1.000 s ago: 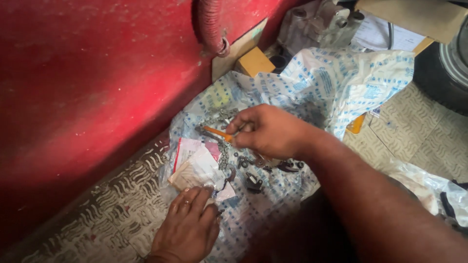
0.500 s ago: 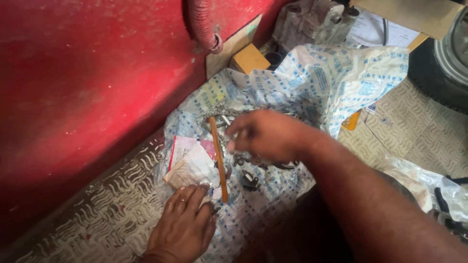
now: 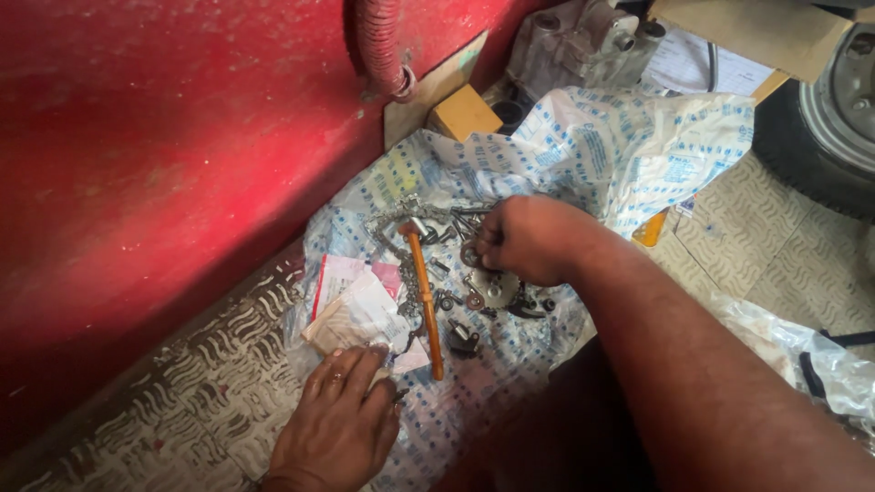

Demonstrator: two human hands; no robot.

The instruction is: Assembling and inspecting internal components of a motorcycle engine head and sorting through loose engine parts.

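- A large red-painted metal panel [image 3: 155, 155] is filling the left of the scene, rising over a worn patterned floor mat [image 3: 182, 401] where a person is working low down.
- The left hand [image 3: 337, 424] is lying flat, fingers spread and gripping nothing, its fingertips pressing the corner of a small clear plastic packet with pink and white paper inside [image 3: 355, 305]; keeping that pressure on looks wise, as it is also pinning the sheet under the parts.
- A slim orange plastic rod with a darker head [image 3: 425, 301] is lying free just right of the packet, running from the top of the pile down toward the left hand, with a thin steel roller chain [image 3: 401, 260] curling beside it.
- The white plastic sheet printed in blue [image 3: 583, 146] is serving as the work surface, holding a scatter of small dark metal bolts and washers [image 3: 451, 296] and a small toothed metal sprocket [image 3: 497, 290].
- The right hand [image 3: 529, 239] is reaching in from the right, fingers curled down over the pile just above the sprocket; they are apparently pinching a small round metal part, though what exactly is held cannot be made out.
- Sorting here is best done slowly, lifting one piece at a time so none roll off the sheet.
- A dark rubber tyre [image 3: 820, 137] is standing at far right, well apart.
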